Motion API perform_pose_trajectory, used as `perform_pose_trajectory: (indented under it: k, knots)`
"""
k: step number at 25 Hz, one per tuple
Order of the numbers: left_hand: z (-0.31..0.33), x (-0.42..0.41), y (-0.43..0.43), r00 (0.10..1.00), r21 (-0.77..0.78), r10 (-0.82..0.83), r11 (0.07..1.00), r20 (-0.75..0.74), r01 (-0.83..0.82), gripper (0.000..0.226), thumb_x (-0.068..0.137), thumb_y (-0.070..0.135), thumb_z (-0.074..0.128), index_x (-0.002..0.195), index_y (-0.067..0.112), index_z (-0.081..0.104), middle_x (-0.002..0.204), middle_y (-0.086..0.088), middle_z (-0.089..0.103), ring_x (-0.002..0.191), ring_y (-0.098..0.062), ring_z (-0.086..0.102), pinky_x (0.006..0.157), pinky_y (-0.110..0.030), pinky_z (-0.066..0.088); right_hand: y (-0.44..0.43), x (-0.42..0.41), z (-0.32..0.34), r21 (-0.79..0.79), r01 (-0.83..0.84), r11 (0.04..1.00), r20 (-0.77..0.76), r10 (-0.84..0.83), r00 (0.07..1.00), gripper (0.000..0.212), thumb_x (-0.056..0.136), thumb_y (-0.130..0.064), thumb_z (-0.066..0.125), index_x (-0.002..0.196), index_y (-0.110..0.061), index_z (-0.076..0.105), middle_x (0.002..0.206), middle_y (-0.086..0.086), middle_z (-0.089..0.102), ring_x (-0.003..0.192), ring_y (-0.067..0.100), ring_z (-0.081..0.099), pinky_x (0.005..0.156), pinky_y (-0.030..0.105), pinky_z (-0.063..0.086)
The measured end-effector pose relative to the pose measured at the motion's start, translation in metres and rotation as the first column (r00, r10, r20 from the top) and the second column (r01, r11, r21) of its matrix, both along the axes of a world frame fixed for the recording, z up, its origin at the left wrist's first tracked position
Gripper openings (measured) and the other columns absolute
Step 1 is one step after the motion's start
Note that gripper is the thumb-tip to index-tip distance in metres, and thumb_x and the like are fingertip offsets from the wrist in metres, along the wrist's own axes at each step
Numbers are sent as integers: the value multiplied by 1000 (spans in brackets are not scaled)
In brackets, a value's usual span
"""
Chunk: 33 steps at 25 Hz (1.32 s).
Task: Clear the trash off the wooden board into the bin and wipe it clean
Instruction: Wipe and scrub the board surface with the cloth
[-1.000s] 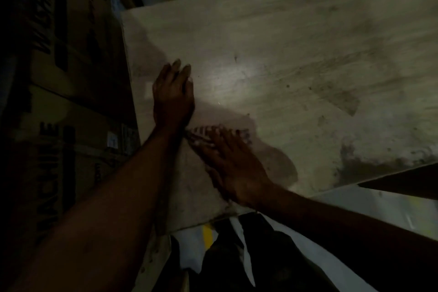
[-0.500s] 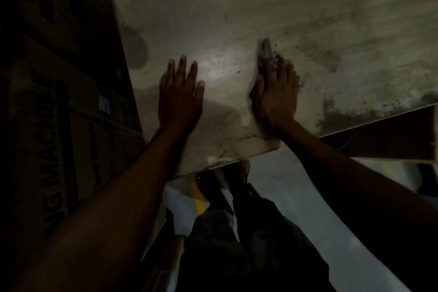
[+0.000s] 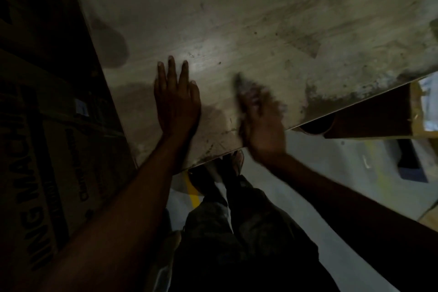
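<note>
The pale wooden board [image 3: 237,7] fills the upper part of the view, with dark dirt smears and specks toward its right near edge. My left hand [image 3: 175,99] lies flat on the board, fingers spread, holding nothing. My right hand [image 3: 260,121] is blurred at the board's near edge, pressing a small grey cloth [image 3: 244,85] whose tip sticks out beyond the fingers. How firmly the fingers grip the cloth is hard to see in the blur.
A large printed cardboard box [image 3: 47,149] stands close on the left. Under the board's right edge sit a brown cardboard box [image 3: 379,116] and a dark round opening [image 3: 316,125]. My legs [image 3: 237,232] stand on a pale floor below.
My right hand with the cloth first swept from beside the left wrist up and right across the board, then pulled back toward the near edge. The left hand stayed flat.
</note>
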<state>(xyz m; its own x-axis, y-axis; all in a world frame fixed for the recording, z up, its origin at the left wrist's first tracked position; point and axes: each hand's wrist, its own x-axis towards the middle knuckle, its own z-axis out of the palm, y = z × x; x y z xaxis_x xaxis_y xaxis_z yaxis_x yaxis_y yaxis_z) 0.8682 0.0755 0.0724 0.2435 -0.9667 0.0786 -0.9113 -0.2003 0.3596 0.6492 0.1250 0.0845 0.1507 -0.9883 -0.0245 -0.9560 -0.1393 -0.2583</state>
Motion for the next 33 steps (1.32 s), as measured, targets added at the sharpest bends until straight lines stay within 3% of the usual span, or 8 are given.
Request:
perform_pose_trajectory:
  k: [3, 7, 11, 15, 18, 22, 26, 33]
  knots:
    - [-2, -9, -6, 1000, -25, 3, 1000, -21, -4, 52, 99, 28, 40, 150, 24, 44, 162, -5, 32, 153, -29, 21, 123, -44, 20, -48, 1, 4, -19, -502, 864, 40, 503, 864, 60, 104, -32, 41, 162, -23, 30, 166, 17, 31, 152, 37, 30, 125, 53, 25]
    - [4, -11, -36, 999, -20, 44, 999, -28, -45, 47, 94, 38, 49, 139, 25, 53, 140, -9, 48, 133, -33, 40, 108, -45, 31, -137, -8, 8, -35, 382, 924, 86, -378, 922, 59, 105, -37, 33, 160, -18, 33, 164, 18, 34, 149, 41, 34, 120, 57, 30]
    - [16, -14, -121, 995, 91, 60, 994, -81, -53, 37, 94, 31, 50, 131, 23, 52, 130, -9, 50, 124, -33, 44, 96, -45, 32, -147, 6, -6, -91, -469, 878, 1, 471, 882, 57, 108, -36, 35, 163, -20, 29, 166, 13, 33, 152, 33, 30, 126, 44, 21]
    - [18, -5, -160, 994, 84, 16, 996, -105, -7, 27, 93, 27, 50, 118, 19, 54, 119, -10, 55, 113, -33, 52, 94, -44, 34, -235, 13, -2, -96, 382, 919, 114, -371, 922, 62, 100, -33, 42, 159, -16, 35, 162, 16, 39, 147, 39, 37, 122, 47, 26]
    - [15, 0, -184, 993, -76, 5, 997, -116, -14, 19, 90, 25, 47, 104, 16, 56, 93, -9, 62, 89, -35, 61, 79, -42, 41, -227, 37, -13, -138, -321, 937, 14, 326, 945, 60, 102, -33, 43, 160, -20, 36, 161, 15, 41, 147, 36, 36, 121, 45, 22]
    - [22, -6, -221, 986, -59, 126, 989, -110, -133, 17, 94, 26, 48, 106, 17, 56, 65, -3, 54, 66, -35, 60, 58, -36, 37, -334, 39, -2, -97, 267, 959, 128, -254, 959, 61, 99, -31, 47, 157, -15, 40, 160, 18, 41, 145, 40, 39, 121, 52, 30]
    - [22, -10, -264, 970, -115, 241, 963, -32, -243, 16, 96, 26, 52, 107, 17, 60, 65, -9, 63, 61, -37, 63, 51, -37, 40, -367, 70, -14, -244, -507, 827, 34, 530, 848, 52, 103, -33, 47, 152, -18, 50, 155, 19, 49, 141, 38, 45, 117, 47, 32]
    - [-7, -11, -295, 933, -137, 49, 991, 357, 0, 19, 95, 17, 46, 109, 10, 56, 75, -9, 62, 68, -32, 61, 61, -36, 48, -449, 105, -4, -127, -498, 858, 4, 502, 865, 50, 107, -44, 38, 155, -32, 42, 162, 7, 41, 147, 29, 37, 119, 46, 19]
